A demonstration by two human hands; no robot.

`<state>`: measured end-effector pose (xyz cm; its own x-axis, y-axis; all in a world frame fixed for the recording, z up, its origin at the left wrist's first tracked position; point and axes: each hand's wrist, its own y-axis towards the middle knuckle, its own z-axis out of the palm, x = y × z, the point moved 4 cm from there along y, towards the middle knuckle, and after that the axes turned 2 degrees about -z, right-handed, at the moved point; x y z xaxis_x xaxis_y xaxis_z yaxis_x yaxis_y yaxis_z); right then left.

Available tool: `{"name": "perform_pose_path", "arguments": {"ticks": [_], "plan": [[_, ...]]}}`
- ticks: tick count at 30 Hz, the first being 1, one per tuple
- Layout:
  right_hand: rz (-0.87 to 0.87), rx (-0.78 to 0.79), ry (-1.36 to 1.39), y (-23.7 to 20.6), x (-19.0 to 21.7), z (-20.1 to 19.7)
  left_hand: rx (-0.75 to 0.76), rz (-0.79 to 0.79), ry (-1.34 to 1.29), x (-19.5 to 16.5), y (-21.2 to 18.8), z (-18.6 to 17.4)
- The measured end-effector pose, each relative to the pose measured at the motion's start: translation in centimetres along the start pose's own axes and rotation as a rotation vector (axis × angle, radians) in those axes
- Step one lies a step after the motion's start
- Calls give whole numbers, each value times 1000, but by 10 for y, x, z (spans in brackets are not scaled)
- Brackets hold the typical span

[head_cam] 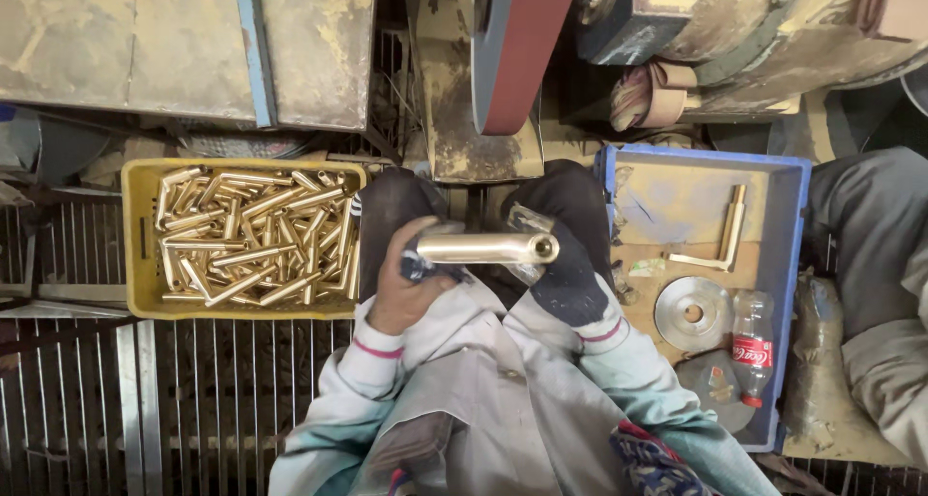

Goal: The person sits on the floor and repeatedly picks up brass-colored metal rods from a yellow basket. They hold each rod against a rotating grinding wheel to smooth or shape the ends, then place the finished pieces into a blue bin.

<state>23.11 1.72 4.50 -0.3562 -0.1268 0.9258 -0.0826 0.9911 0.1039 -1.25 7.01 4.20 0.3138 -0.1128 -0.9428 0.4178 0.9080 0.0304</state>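
A polished brass tube (486,248) is held level above the lap, the left hand (404,285) and gloved right hand (565,276) closed on its ends. It is best kept square to the sanding belt (517,51), pressure even.

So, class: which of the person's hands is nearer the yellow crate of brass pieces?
Left. The left hand sits just beside the yellow crate; the right hand is farther off, across the brass tube both hold.

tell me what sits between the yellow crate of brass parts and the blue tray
In the head view, the person's hands: left hand and gloved right hand holding a brass tube over their knees.
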Motion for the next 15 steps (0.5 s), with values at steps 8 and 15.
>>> {"name": "perform_pose_path", "arguments": {"ticks": [8, 15], "plan": [[179, -3, 134, 50, -22, 1, -150, -76, 72, 29, 61, -10], [164, -2, 112, 90, -44, -10, -350, -263, 37, 67, 114, -21]]}}
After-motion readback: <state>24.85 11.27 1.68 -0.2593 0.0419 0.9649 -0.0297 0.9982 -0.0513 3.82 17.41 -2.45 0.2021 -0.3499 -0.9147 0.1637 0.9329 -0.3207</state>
